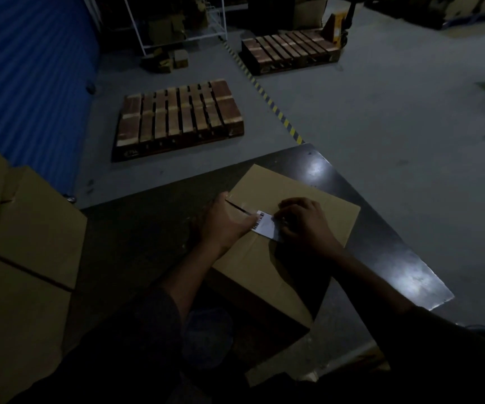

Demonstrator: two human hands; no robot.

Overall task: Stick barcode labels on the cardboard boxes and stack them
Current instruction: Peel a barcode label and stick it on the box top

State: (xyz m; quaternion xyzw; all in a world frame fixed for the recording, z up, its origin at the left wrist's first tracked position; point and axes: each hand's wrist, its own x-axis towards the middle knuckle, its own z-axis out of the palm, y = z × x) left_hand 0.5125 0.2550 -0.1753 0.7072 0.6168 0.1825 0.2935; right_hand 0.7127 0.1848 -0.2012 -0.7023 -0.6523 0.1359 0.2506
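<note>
Both hands sit on top of the cardboard box (pixel 288 258), which fills the middle of the dark table (pixel 381 243), with bare tabletop open to its left and along the right edge. A stack of boxes (pixel 25 243) walls off the left side. Beyond the table, grey floor lies open between the near pallet (pixel 177 118) and the far pallet (pixel 288 51), striped floor tape (pixel 276 109) running between them.

Seeing dim warehouse from my feed: grey concrete floor (pixel 381 118), two wooden pallets (pixel 178 118) (pixel 288 49), yellow-black hazard stripe (pixel 276 107), white metal rack (pixel 177 21), stacked cardboard cartons (pixel 28 228), blue corrugated shutter (pixel 25 77).
</note>
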